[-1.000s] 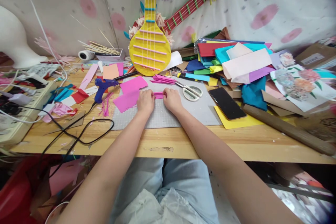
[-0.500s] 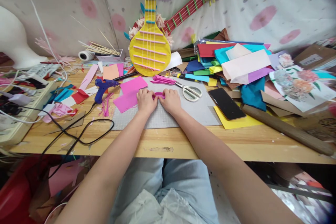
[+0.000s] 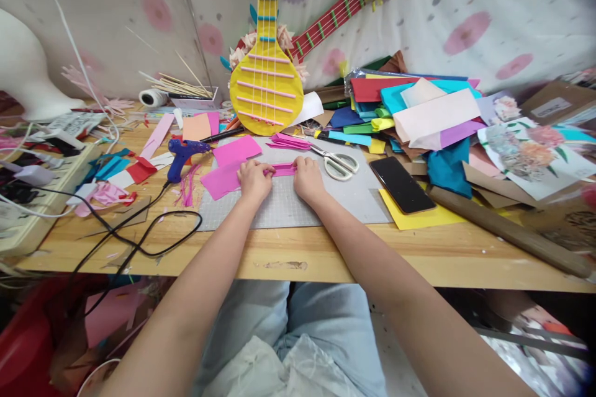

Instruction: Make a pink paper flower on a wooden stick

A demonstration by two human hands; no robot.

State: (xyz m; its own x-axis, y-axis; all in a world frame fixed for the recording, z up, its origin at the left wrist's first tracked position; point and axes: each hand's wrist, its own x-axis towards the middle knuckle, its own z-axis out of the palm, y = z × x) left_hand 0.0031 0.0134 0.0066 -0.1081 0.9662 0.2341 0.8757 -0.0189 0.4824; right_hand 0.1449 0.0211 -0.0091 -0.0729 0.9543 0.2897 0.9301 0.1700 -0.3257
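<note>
A narrow folded strip of magenta paper (image 3: 282, 169) lies across the grey cutting mat (image 3: 298, 208). My left hand (image 3: 255, 178) pinches its left end, fingers closed. At the other end my right hand (image 3: 308, 177) grips the strip, fingers curled over it. Flat magenta sheets (image 3: 223, 178) lie beside and partly under my left hand. Just beyond my hands rests a stack of folded magenta pieces (image 3: 289, 141). White-handled scissors (image 3: 342, 166) lie to the right of my right hand, shut blades pointing toward the stack.
A blue glue gun (image 3: 180, 158) with a looping black cord lies left of the mat. On the right are a phone (image 3: 403, 184) on yellow paper and a wooden stick (image 3: 507, 229). A yellow paper lute (image 3: 266, 87) stands behind, beside piled coloured paper (image 3: 433, 111).
My hands have moved apart along the magenta strip, the left one leftward and the right one slightly rightward. More of the strip shows between them.
</note>
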